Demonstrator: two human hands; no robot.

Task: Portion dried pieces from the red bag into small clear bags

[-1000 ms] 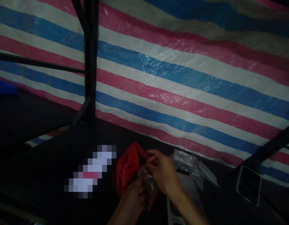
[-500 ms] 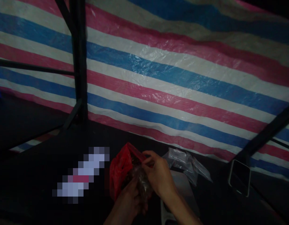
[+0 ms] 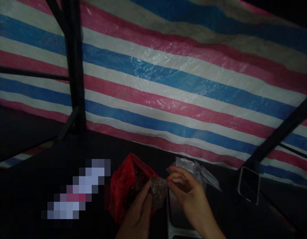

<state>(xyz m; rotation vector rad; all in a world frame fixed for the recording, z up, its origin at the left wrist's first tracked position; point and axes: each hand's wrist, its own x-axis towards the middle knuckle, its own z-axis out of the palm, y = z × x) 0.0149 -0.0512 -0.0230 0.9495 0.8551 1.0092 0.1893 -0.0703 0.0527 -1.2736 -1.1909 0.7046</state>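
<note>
— What lies around the hands?

— A red bag (image 3: 126, 186) at left, loose clear bags (image 3: 193, 167) behind, a grey tray (image 3: 177, 219) beneath, a phone (image 3: 248, 184) to the right, all on the dark desk (image 3: 31, 186); a striped tarp (image 3: 180, 83) hangs behind.

— And the small clear bag (image 3: 157, 192)?

— Between both hands, mouth up, long axis roughly upright, crumpled, with dark contents. The left hand (image 3: 140, 215) grips it; the right hand (image 3: 187, 192) pinches its top edge.

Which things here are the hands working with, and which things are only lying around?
In hand:
- small clear bag, pinched by left hand and right hand
- red bag, touching the left hand

Lying about:
- pile of clear bags
- grey tray
- phone
- striped tarp
</note>
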